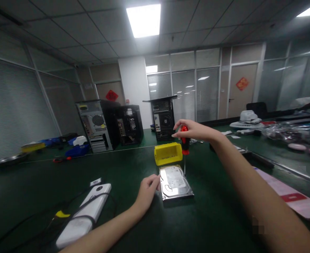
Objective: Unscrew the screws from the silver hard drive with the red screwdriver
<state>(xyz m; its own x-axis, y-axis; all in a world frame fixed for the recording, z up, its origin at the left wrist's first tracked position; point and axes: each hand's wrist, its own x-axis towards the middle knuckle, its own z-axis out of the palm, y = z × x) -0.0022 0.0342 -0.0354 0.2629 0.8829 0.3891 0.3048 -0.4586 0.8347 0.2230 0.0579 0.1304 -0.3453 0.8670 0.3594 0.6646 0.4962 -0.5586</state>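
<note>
A silver hard drive (174, 180) lies on the green tabletop, its labelled face up. At its left edge, my left hand (148, 188) has curled fingers pressed against the side of the drive. My right hand (183, 128) is closed around the top of a screwdriver (185, 144) with a red and black handle. The screwdriver stands nearly upright, its shaft reaching down to the drive's upper right edge. Whether the tip sits in a screw is too small to tell. Just behind the drive is a yellow bin (168, 154) with small bits inside, too small to name.
Several computer cases stand at the back, including a grey-black tower (96, 123) and one with a raised panel (163, 119). A white power strip (84, 214) with a black cable lies at left front. At right are a pink board (289, 193) and a white fan (247, 120).
</note>
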